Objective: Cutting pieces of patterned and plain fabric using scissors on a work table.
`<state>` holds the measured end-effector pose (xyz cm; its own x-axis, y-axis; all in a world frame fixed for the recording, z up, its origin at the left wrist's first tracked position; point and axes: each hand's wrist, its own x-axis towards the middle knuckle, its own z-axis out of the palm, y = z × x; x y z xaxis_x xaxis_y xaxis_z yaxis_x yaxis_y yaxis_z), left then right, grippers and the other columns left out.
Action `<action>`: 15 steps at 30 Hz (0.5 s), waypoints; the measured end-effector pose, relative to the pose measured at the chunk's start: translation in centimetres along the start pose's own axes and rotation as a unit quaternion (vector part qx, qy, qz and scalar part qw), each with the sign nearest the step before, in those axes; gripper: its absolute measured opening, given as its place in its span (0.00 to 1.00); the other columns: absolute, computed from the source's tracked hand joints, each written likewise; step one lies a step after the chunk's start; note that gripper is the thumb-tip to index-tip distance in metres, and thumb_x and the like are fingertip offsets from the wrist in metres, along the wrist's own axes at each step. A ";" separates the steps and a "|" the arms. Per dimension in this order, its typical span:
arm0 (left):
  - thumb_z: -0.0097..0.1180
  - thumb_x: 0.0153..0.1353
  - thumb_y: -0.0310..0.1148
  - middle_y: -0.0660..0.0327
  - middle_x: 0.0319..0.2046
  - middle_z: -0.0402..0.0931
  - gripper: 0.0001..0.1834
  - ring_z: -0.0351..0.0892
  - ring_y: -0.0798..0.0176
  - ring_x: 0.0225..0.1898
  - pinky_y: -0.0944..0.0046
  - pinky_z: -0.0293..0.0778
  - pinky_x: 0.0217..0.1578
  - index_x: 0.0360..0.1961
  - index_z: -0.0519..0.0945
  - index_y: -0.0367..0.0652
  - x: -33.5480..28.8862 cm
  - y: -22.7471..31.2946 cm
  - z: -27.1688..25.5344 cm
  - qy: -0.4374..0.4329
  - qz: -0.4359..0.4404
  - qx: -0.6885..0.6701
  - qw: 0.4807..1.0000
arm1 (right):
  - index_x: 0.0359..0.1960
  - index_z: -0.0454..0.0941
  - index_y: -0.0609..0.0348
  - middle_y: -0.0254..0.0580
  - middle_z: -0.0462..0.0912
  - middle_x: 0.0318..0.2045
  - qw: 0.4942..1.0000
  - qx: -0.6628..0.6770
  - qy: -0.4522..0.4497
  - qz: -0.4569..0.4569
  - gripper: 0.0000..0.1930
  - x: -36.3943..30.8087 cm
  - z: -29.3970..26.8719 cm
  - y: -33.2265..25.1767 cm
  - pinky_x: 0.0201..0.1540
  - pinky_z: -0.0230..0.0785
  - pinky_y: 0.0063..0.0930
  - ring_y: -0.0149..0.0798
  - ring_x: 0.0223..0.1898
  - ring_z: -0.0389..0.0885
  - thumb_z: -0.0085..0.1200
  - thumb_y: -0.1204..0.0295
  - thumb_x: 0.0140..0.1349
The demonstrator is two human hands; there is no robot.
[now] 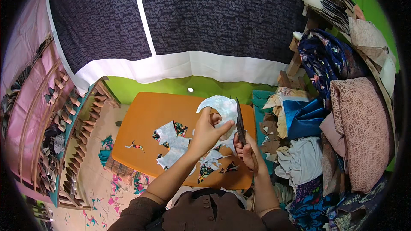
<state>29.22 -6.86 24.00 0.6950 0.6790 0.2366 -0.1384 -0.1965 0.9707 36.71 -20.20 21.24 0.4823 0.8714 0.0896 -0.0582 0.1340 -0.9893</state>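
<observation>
My left hand [211, 129] pinches a curved piece of pale fabric [222, 104] and holds it up above the orange table. In my right hand [245, 152] is a pair of dark scissors [240, 122], blades pointing away from me, right along the fabric's right edge. Whether the blades are parted is hard to make out. Below my hands, cut pieces of white-backed floral fabric [173, 139] lie on the orange table [141, 119]. A small dark floral scrap [229, 168] rests near the table's front edge, and a thin strip [136, 146] lies at the left.
On the left, a wooden rack [70, 145] holds rows of shoe-like forms. Fabric scraps [114, 192] litter the tiled floor. Piled cloth, including a blue bundle [302, 117] and a pink patterned roll [359, 132], crowds the right side. A dark patterned curtain [214, 17] hangs behind the table.
</observation>
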 end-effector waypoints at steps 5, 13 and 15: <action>0.62 0.44 0.26 0.61 0.24 0.68 0.20 0.69 0.72 0.27 0.72 0.69 0.29 0.27 0.58 0.38 0.1 -0.5 -0.1 -0.002 -0.005 0.026 1.000 | 0.28 0.61 0.55 0.22 0.55 0.17 0.991 0.082 -0.028 0.105 0.35 0.0 -0.8 0.2 0.16 0.42 0.09 0.17 0.16 0.50 0.43 0.32 0.37; 0.60 0.45 0.26 0.63 0.24 0.66 0.18 0.68 0.72 0.26 0.73 0.68 0.27 0.29 0.60 0.38 0.2 -0.5 0.1 0.010 0.012 -0.022 1.000 | 0.28 0.62 0.56 0.22 0.56 0.16 0.997 0.048 -0.007 0.066 0.32 -0.2 -0.6 0.2 0.15 0.43 0.09 0.16 0.15 0.52 0.47 0.36 0.40; 0.60 0.46 0.28 0.64 0.26 0.67 0.17 0.67 0.74 0.27 0.73 0.66 0.30 0.31 0.64 0.37 0.0 2.1 0.8 0.027 -0.004 -0.123 0.992 | 0.28 0.62 0.56 0.22 0.56 0.16 0.997 0.031 0.003 0.076 0.32 -0.1 -1.0 0.7 0.15 0.43 0.09 0.17 0.15 0.52 0.48 0.37 0.40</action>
<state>29.47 -7.81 26.04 0.6587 0.7179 0.2253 -0.3062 -0.0177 0.9518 37.46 -20.69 20.47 0.4700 0.8805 -0.0609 -0.1843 0.0305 -0.9824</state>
